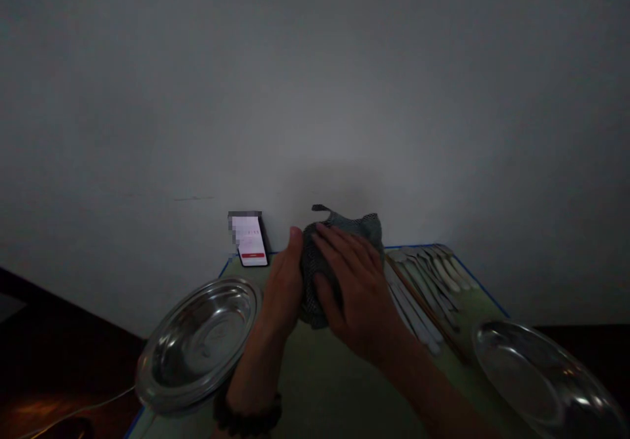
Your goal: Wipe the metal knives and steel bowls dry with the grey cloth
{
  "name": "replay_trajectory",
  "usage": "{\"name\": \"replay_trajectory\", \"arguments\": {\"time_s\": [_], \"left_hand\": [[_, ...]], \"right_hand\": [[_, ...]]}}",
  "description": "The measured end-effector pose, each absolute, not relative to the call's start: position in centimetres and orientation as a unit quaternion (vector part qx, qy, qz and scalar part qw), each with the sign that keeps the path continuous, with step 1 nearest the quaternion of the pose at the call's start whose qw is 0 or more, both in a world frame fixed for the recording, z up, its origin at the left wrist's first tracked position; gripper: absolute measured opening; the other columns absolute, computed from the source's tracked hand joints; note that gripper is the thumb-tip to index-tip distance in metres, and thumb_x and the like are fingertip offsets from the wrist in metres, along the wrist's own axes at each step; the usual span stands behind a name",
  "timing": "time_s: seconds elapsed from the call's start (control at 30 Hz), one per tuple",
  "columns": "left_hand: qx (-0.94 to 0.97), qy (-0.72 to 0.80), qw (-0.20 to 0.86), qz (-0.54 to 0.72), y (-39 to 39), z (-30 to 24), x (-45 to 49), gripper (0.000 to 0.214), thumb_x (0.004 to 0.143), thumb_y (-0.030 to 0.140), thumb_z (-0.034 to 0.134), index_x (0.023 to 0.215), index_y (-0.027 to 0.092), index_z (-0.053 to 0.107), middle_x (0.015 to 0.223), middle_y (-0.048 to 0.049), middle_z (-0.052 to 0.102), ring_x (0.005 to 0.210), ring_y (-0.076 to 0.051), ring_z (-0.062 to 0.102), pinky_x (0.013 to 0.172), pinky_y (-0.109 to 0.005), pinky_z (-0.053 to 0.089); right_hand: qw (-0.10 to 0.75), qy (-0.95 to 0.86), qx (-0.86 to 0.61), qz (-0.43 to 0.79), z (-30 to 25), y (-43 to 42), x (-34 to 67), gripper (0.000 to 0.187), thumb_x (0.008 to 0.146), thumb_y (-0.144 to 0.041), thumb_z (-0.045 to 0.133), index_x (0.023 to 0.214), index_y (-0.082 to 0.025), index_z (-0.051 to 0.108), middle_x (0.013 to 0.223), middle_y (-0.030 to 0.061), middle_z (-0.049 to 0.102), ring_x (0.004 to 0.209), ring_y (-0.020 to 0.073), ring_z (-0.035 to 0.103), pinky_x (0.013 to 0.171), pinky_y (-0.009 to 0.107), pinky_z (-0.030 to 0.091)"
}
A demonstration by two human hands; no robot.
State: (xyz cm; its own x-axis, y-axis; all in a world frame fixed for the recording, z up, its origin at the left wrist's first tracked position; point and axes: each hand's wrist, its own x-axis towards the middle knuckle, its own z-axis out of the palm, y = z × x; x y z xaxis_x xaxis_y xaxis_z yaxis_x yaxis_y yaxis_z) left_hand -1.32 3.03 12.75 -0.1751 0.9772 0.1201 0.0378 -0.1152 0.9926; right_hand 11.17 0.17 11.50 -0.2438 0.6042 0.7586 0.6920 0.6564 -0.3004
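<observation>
A grey-green checked cloth [312, 265] is bunched between my two hands above the table's middle. My left hand [283, 288] grips it from the left side, thumb up, its other fingers hidden behind the cloth. On the right, my right hand [357, 294] presses its fingers over the cloth from above. Whether something is wrapped inside the cloth cannot be seen. Close to my right hand lie several pieces of cutlery [440, 275], some pale-handled, with a long thin brown stick [423, 300] among them.
A shiny metal bowl [147, 376] stands at the left of the green table [329, 386]. A second metal bowl [534, 334] is at the right. A lit phone [252, 242] leans against the pale wall [315, 98] at the back. A thin cable [93, 407] runs off at lower left.
</observation>
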Motion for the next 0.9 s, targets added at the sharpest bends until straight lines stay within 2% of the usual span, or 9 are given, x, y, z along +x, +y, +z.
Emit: {"name": "replay_trajectory", "arguments": {"time_s": [0.1, 0.17, 0.27, 0.37, 0.47, 0.57, 0.73, 0.83, 0.9], "left_hand": [[0.485, 0.546, 0.419, 0.541, 2.6, 13.4, -0.9, 0.052, 0.074, 0.065, 0.052, 0.051, 0.018, 0.056, 0.050, 0.0004, 0.054, 0.053, -0.014, 0.049, 0.047, -0.024, 0.037], [0.431, 0.546, 0.447, 0.562, 2.7, 13.5, -0.8, 0.050, 0.073, 0.064, 0.054, 0.053, 0.018, 0.056, 0.050, 0.0014, 0.055, 0.050, -0.012, 0.050, 0.046, -0.023, 0.038], [0.323, 0.517, 0.478, 0.632, 3.3, 13.4, -0.9, 0.041, 0.073, 0.057, 0.061, 0.064, 0.016, 0.061, 0.056, 0.0014, 0.060, 0.053, -0.012, 0.056, 0.052, -0.023, 0.045], [0.239, 0.445, 0.508, 0.698, 4.1, 13.1, -0.7, 0.031, 0.080, 0.046, 0.058, 0.081, 0.016, 0.065, 0.067, -0.0006, 0.067, 0.068, -0.015, 0.064, 0.064, -0.025, 0.051], [0.166, 0.398, 0.542, 0.722, 4.5, 12.9, -0.1, 0.030, 0.089, 0.037, 0.046, 0.097, 0.016, 0.065, 0.082, -0.0043, 0.071, 0.084, -0.017, 0.066, 0.074, -0.026, 0.053], [0.119, 0.378, 0.562, 0.726, 4.5, 12.8, 0.5, 0.036, 0.093, 0.033, 0.037, 0.103, 0.013, 0.064, 0.088, -0.0071, 0.072, 0.091, -0.017, 0.066, 0.080, -0.026, 0.052], [0.129, 0.334, 0.616, 0.701, 3.8, 12.5, 1.6, 0.035, 0.093, 0.033, 0.039, 0.100, 0.011, 0.066, 0.089, -0.0083, 0.073, 0.092, -0.018, 0.066, 0.085, -0.028, 0.051], [0.197, 0.329, 0.633, 0.673, 3.2, 12.2, 2.3, 0.036, 0.091, 0.038, 0.043, 0.093, 0.013, 0.069, 0.091, -0.0082, 0.073, 0.092, -0.019, 0.066, 0.085, -0.030, 0.051], [0.243, 0.376, 0.593, 0.669, 2.9, 12.1, 2.5, 0.035, 0.088, 0.042, 0.047, 0.090, 0.016, 0.069, 0.089, -0.0067, 0.072, 0.092, -0.020, 0.065, 0.083, -0.030, 0.050]], "right_hand": [[0.513, -0.747, -0.422, -0.022, 11.8, 0.8, 12.6, 0.037, 0.090, -0.028, 0.041, 0.123, -0.015, 0.050, 0.130, 0.0100, 0.053, 0.124, 0.0220, 0.044, 0.105, 0.045, 0.033], [0.558, -0.716, -0.420, 0.003, 11.6, 1.3, 13.3, 0.034, 0.090, -0.027, 0.039, 0.121, -0.018, 0.052, 0.127, 0.0092, 0.055, 0.122, 0.0216, 0.046, 0.104, 0.046, 0.035], [0.613, -0.676, -0.407, 0.043, 10.8, 2.1, 13.5, 0.038, 0.092, -0.024, 0.035, 0.128, -0.020, 0.046, 0.130, 0.0088, 0.053, 0.124, 0.0209, 0.045, 0.105, 0.046, 0.036], [0.634, -0.657, -0.403, 0.061, 9.8, 2.5, 12.9, 0.045, 0.093, -0.024, 0.030, 0.137, -0.021, 0.034, 0.140, 0.0088, 0.044, 0.131, 0.0212, 0.038, 0.108, 0.048, 0.032], [0.629, -0.661, -0.408, 0.034, 8.9, 2.3, 11.7, 0.051, 0.093, -0.023, 0.028, 0.143, -0.021, 0.022, 0.148, 0.0088, 0.030, 0.137, 0.0224, 0.026, 0.110, 0.051, 0.028], [0.596, -0.685, -0.418, -0.024, 8.4, 2.0, 10.5, 0.057, 0.090, -0.023, 0.032, 0.145, -0.017, 0.016, 0.151, 0.0116, 0.020, 0.140, 0.0253, 0.018, 0.110, 0.052, 0.025], [0.525, -0.711, -0.451, -0.124, 8.3, 1.8, 9.8, 0.063, 0.088, -0.024, 0.042, 0.145, -0.017, 0.017, 0.146, 0.0132, 0.032, 0.140, 0.0282, 0.015, 0.109, 0.055, 0.022], [0.513, -0.704, -0.468, -0.150, 8.5, 1.9, 10.0, 0.063, 0.088, -0.025, 0.043, 0.145, -0.020, 0.016, 0.143, 0.0114, 0.038, 0.138, 0.0281, 0.022, 0.109, 0.055, 0.020], [0.517, -0.703, -0.464, -0.150, 8.7, 2.0, 10.4, 0.064, 0.088, -0.025, 0.043, 0.145, -0.021, 0.015, 0.143, 0.0111, 0.038, 0.136, 0.0274, 0.025, 0.109, 0.053, 0.023]]}}
